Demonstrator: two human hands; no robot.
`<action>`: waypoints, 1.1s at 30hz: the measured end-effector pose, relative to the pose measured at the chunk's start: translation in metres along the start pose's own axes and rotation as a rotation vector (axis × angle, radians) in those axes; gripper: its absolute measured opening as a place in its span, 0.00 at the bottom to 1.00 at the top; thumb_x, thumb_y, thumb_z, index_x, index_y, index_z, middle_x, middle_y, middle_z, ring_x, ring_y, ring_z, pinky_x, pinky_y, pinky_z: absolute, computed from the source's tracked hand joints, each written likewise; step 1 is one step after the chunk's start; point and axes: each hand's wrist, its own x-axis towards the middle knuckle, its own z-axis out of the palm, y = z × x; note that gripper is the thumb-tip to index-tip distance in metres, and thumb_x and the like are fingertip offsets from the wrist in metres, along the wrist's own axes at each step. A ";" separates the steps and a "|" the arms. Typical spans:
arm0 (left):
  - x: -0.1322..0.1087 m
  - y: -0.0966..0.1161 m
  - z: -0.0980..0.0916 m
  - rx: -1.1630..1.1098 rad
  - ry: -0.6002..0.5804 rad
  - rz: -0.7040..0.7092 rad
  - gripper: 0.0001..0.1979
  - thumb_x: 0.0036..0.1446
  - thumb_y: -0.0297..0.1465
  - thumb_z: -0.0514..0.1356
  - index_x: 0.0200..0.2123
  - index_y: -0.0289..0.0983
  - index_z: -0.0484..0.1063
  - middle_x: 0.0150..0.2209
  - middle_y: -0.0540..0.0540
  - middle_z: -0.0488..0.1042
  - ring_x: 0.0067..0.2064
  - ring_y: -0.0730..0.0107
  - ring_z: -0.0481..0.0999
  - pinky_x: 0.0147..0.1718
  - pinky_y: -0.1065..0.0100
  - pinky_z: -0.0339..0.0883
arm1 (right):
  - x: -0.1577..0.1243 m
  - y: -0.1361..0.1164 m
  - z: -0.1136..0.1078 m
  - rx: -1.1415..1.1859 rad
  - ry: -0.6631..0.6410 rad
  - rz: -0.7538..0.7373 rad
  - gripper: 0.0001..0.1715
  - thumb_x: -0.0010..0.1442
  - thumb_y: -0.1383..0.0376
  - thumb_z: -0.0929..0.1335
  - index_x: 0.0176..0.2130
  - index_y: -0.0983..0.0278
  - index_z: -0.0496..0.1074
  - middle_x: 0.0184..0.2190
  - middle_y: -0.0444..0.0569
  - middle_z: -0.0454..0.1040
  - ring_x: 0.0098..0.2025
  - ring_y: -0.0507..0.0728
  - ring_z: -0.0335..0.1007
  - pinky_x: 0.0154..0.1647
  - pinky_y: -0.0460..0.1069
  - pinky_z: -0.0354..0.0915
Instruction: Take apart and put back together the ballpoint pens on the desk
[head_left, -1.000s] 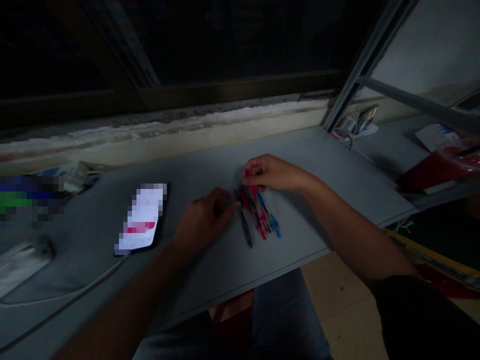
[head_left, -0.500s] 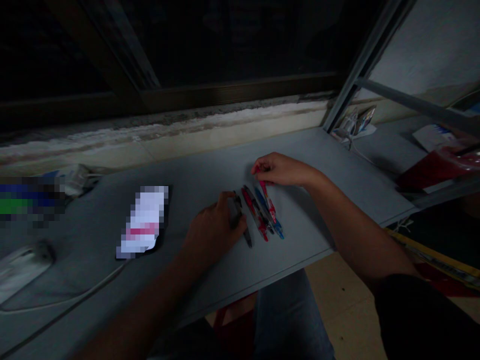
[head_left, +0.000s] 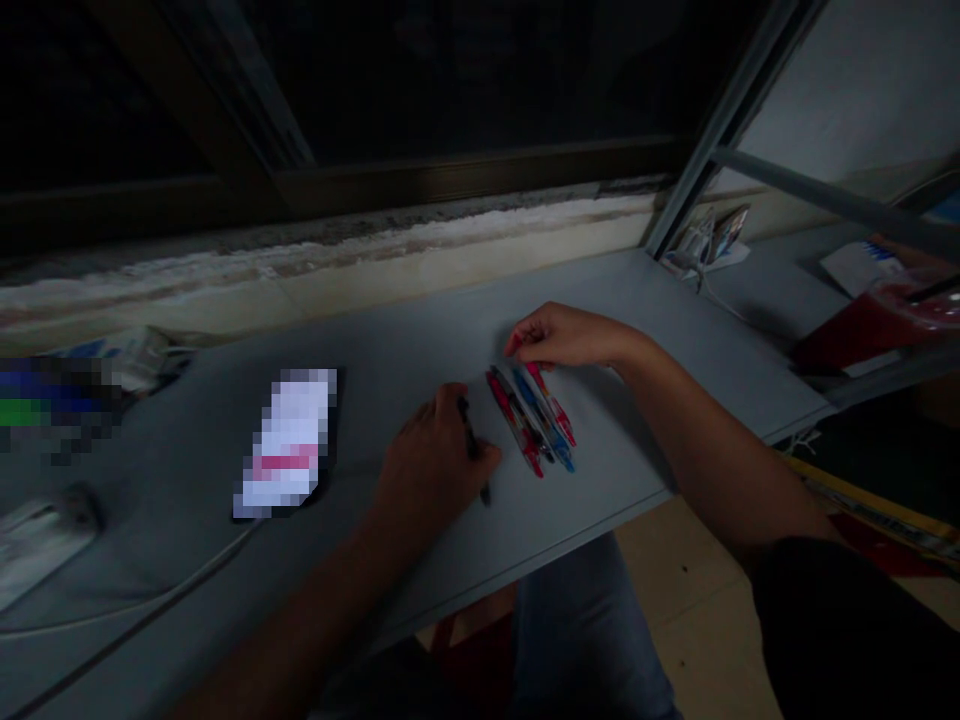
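Since the earlier frame, my left hand (head_left: 431,462) has drawn the dark pen (head_left: 484,487) a little away from the others, so a gap of bare desk now lies between them. The pink pen (head_left: 559,408), which my right hand (head_left: 570,338) held by its top before, now lies flat as the right-most one in the row of pens (head_left: 534,418).

My left hand is curled, with the fingers bent over the dark pen and the thumb against its side. Only the lower end of this pen shows below the hand, pointing toward me. My right hand is half closed, with the fingertips (head_left: 525,350) down at the far ends of the row. I cannot tell if they pinch one pen or only touch them.

The row holds a red pen (head_left: 517,425) on the left, a darker one beside it, then a blue pen (head_left: 541,412) and the pink one. All lie side by side, touching, at a slant on the grey desk (head_left: 660,330) near its front edge.

Well to the left of my left hand a phone (head_left: 289,440) lies on the desk, its screen blurred, and a cable (head_left: 142,605) runs from it toward the left. At the far right a red cup (head_left: 870,325) stands on another surface. Below the desk edge my jeans (head_left: 577,630) are visible.
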 end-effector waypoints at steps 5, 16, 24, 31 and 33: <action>0.002 -0.008 -0.007 0.018 -0.072 0.023 0.27 0.59 0.28 0.58 0.61 0.31 0.62 0.44 0.38 0.77 0.42 0.54 0.80 0.44 0.56 0.74 | -0.001 -0.002 -0.001 -0.089 0.011 0.001 0.08 0.58 0.69 0.66 0.35 0.68 0.76 0.23 0.42 0.69 0.24 0.49 0.61 0.26 0.46 0.56; 0.014 -0.049 -0.013 0.011 0.032 0.323 0.15 0.58 0.22 0.55 0.43 0.38 0.80 0.47 0.39 0.75 0.50 0.52 0.75 0.54 0.48 0.71 | -0.006 -0.008 0.002 -0.180 -0.122 0.024 0.07 0.60 0.68 0.66 0.30 0.66 0.72 0.22 0.43 0.70 0.23 0.50 0.65 0.27 0.46 0.59; 0.013 -0.043 -0.005 -0.049 0.081 0.465 0.15 0.66 0.24 0.55 0.41 0.41 0.83 0.45 0.42 0.71 0.48 0.57 0.73 0.50 0.55 0.72 | -0.006 -0.012 0.018 0.052 -0.204 -0.086 0.06 0.59 0.68 0.66 0.33 0.67 0.74 0.26 0.43 0.72 0.27 0.50 0.67 0.30 0.46 0.63; 0.014 -0.042 -0.003 -0.042 0.008 0.433 0.15 0.68 0.26 0.51 0.45 0.38 0.79 0.44 0.41 0.74 0.45 0.60 0.76 0.49 0.57 0.72 | -0.001 -0.016 0.030 0.108 -0.171 -0.168 0.05 0.60 0.70 0.67 0.34 0.67 0.75 0.26 0.42 0.73 0.29 0.50 0.68 0.32 0.46 0.62; 0.013 -0.040 -0.004 -0.046 0.003 0.428 0.14 0.68 0.27 0.52 0.46 0.38 0.78 0.43 0.42 0.74 0.44 0.60 0.77 0.47 0.59 0.72 | 0.000 -0.016 0.033 0.104 -0.154 -0.183 0.05 0.61 0.70 0.67 0.35 0.67 0.75 0.26 0.42 0.74 0.29 0.49 0.68 0.32 0.46 0.62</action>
